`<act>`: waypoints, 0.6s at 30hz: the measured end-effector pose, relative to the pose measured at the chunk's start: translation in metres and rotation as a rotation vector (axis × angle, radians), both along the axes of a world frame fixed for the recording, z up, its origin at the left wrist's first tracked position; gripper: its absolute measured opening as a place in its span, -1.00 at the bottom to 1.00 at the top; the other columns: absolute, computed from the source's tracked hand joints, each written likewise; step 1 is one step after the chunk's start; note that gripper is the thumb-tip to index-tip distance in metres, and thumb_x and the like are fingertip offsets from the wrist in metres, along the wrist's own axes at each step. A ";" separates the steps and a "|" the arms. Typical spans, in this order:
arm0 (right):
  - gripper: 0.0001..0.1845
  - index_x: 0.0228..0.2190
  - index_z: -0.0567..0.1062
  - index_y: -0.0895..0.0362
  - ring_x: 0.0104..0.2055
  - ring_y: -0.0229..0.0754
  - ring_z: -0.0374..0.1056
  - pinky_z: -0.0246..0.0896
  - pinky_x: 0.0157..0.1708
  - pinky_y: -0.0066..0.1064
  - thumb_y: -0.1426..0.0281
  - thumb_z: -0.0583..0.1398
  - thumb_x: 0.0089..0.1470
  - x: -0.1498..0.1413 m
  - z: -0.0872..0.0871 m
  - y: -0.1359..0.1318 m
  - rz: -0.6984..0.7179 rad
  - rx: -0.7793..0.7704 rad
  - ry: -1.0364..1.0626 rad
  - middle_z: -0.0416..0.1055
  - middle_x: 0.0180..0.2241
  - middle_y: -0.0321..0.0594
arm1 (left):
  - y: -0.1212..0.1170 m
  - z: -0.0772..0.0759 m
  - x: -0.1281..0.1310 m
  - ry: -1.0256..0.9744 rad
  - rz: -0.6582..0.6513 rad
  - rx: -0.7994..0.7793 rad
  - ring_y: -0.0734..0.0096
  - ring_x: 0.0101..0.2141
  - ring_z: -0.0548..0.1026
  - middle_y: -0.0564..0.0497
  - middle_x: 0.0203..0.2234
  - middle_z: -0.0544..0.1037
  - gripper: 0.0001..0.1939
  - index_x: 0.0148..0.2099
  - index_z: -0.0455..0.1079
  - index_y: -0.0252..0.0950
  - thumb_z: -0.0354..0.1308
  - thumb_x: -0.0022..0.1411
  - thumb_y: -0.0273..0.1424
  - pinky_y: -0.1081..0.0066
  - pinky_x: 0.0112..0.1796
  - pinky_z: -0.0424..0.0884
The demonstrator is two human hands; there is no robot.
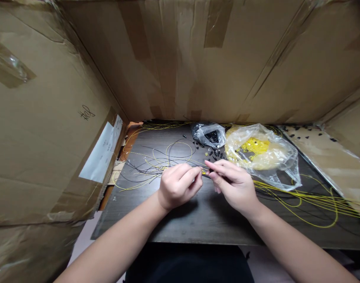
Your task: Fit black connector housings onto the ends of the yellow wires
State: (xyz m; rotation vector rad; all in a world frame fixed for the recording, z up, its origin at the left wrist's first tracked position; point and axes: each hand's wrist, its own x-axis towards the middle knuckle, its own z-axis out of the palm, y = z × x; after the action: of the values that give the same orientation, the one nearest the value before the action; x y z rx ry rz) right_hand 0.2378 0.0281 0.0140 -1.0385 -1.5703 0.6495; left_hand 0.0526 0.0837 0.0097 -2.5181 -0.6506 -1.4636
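Note:
My left hand [178, 185] is curled into a pinch over the dark table [197, 220], gripping a thin yellow wire [156, 162] near its end. My right hand [231, 181] meets it from the right, fingers pinched on a small black piece [208, 171] at the wire's tip. Both hands hover just above the tabletop, fingertips almost touching. A tangle of yellow and black wires [150, 167] lies to the left of the left hand.
A small clear bag of black parts [209, 135] and a larger clear bag of yellow parts [261, 153] lie behind the hands. Long yellow wires [312, 198] run off to the right. Cardboard walls [44, 129] close in the left, back and right.

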 end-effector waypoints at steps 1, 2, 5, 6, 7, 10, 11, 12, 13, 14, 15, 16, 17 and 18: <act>-0.67 0.03 0.53 0.00 -0.58 -0.38 0.28 0.29 -0.58 -0.44 0.37 0.21 0.23 0.000 -0.001 0.000 0.025 -0.018 0.020 0.45 -0.30 -0.21 | 0.000 0.000 0.000 0.005 0.005 0.013 0.50 -0.53 0.44 0.04 -0.51 0.54 -0.85 -0.18 0.44 -0.31 0.19 0.16 -0.54 0.47 -0.47 0.33; -0.66 0.04 0.52 0.01 -0.58 -0.38 0.28 0.28 -0.59 -0.44 0.36 0.22 0.22 -0.001 -0.002 -0.001 0.043 -0.050 0.052 0.45 -0.31 -0.21 | 0.001 0.001 0.000 0.009 0.010 0.026 0.50 -0.53 0.44 0.04 -0.51 0.54 -0.85 -0.18 0.43 -0.31 0.20 0.16 -0.54 0.47 -0.47 0.33; -0.70 -0.07 0.54 0.09 -0.60 -0.36 0.29 0.24 -0.64 -0.47 0.32 0.30 0.15 -0.003 -0.007 -0.001 0.065 -0.169 0.180 0.46 -0.40 -0.25 | 0.001 0.002 -0.001 0.025 0.011 0.046 0.50 -0.54 0.43 0.04 -0.50 0.54 -0.82 -0.16 0.43 -0.33 0.22 0.14 -0.56 0.46 -0.48 0.32; -0.74 -0.12 0.54 0.11 -0.61 -0.36 0.29 0.23 -0.65 -0.48 0.32 0.31 0.13 -0.004 -0.008 -0.001 0.068 -0.192 0.214 0.45 -0.45 -0.28 | 0.001 0.002 -0.001 0.030 0.009 0.049 0.49 -0.54 0.43 0.04 -0.50 0.54 -0.81 -0.16 0.44 -0.34 0.24 0.13 -0.56 0.46 -0.49 0.31; -0.77 -0.18 0.54 0.12 -0.63 -0.36 0.28 0.21 -0.66 -0.49 0.32 0.32 0.11 -0.004 -0.009 -0.001 0.074 -0.205 0.238 0.43 -0.50 -0.31 | 0.001 0.003 -0.001 0.032 0.006 0.050 0.49 -0.54 0.42 0.04 -0.50 0.54 -0.79 -0.15 0.44 -0.35 0.25 0.12 -0.57 0.45 -0.49 0.30; -0.81 -0.25 0.53 0.14 -0.65 -0.36 0.27 0.18 -0.66 -0.50 0.32 0.34 0.10 -0.005 -0.011 0.000 0.076 -0.223 0.274 0.39 -0.58 -0.35 | 0.000 0.002 -0.002 0.041 -0.002 0.051 0.49 -0.54 0.42 0.05 -0.51 0.53 -0.78 -0.14 0.44 -0.35 0.25 0.12 -0.56 0.45 -0.49 0.31; -0.80 -0.26 0.52 0.15 -0.65 -0.36 0.27 0.18 -0.67 -0.50 0.31 0.34 0.09 -0.005 -0.011 0.000 0.072 -0.230 0.280 0.39 -0.57 -0.35 | 0.000 0.002 -0.002 0.046 -0.003 0.053 0.49 -0.54 0.42 0.05 -0.51 0.53 -0.78 -0.14 0.44 -0.34 0.25 0.12 -0.55 0.45 -0.49 0.31; -0.79 -0.27 0.52 0.15 -0.66 -0.36 0.26 0.17 -0.68 -0.50 0.31 0.35 0.08 -0.006 -0.011 0.000 0.066 -0.237 0.282 0.39 -0.57 -0.34 | 0.000 0.001 -0.002 0.051 -0.004 0.057 0.49 -0.54 0.42 0.05 -0.51 0.52 -0.79 -0.14 0.44 -0.34 0.25 0.13 -0.54 0.44 -0.48 0.31; -0.79 -0.28 0.52 0.16 -0.66 -0.37 0.25 0.15 -0.69 -0.50 0.30 0.35 0.08 -0.006 -0.011 0.000 0.058 -0.242 0.278 0.40 -0.56 -0.33 | 0.000 0.001 -0.002 0.057 -0.006 0.062 0.48 -0.53 0.42 0.05 -0.51 0.52 -0.79 -0.14 0.44 -0.34 0.25 0.13 -0.54 0.44 -0.48 0.31; -0.79 -0.30 0.52 0.16 -0.66 -0.38 0.24 0.13 -0.70 -0.51 0.30 0.36 0.07 -0.006 -0.011 -0.001 0.049 -0.239 0.274 0.41 -0.55 -0.32 | 0.000 0.001 -0.002 0.063 -0.009 0.068 0.48 -0.53 0.42 0.05 -0.51 0.52 -0.79 -0.13 0.43 -0.35 0.25 0.14 -0.53 0.44 -0.48 0.32; -0.79 -0.31 0.52 0.16 -0.65 -0.39 0.23 0.11 -0.71 -0.52 0.30 0.36 0.06 -0.007 -0.011 -0.001 0.038 -0.229 0.269 0.42 -0.53 -0.30 | 0.000 0.001 -0.002 0.067 -0.013 0.076 0.48 -0.53 0.42 0.05 -0.51 0.53 -0.79 -0.13 0.43 -0.35 0.25 0.14 -0.53 0.44 -0.48 0.32; -0.79 -0.32 0.52 0.16 -0.64 -0.39 0.23 0.10 -0.72 -0.53 0.30 0.37 0.06 -0.007 -0.010 -0.001 0.027 -0.215 0.266 0.43 -0.50 -0.29 | 0.000 0.002 -0.002 0.070 -0.017 0.082 0.48 -0.53 0.43 0.05 -0.51 0.53 -0.79 -0.12 0.43 -0.35 0.24 0.15 -0.53 0.44 -0.48 0.32; -0.80 -0.32 0.52 0.16 -0.63 -0.40 0.23 0.09 -0.72 -0.53 0.31 0.37 0.05 -0.007 -0.010 -0.001 0.022 -0.200 0.264 0.43 -0.48 -0.28 | 0.000 0.002 -0.002 0.074 -0.020 0.090 0.49 -0.53 0.43 0.05 -0.52 0.53 -0.79 -0.12 0.42 -0.34 0.24 0.16 -0.52 0.44 -0.48 0.32; -0.81 -0.33 0.52 0.16 -0.62 -0.40 0.23 0.10 -0.72 -0.54 0.32 0.37 0.05 -0.008 -0.010 -0.001 0.022 -0.186 0.264 0.44 -0.46 -0.27 | 0.000 0.002 -0.002 0.078 -0.020 0.099 0.49 -0.53 0.44 0.06 -0.52 0.53 -0.80 -0.12 0.42 -0.34 0.23 0.17 -0.52 0.44 -0.49 0.31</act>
State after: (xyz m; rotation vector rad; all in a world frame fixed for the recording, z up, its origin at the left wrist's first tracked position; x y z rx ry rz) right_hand 0.2303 0.0275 0.0037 -1.0262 -1.3107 0.9226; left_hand 0.0506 0.0836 0.0120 -2.4986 -0.5290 -1.3603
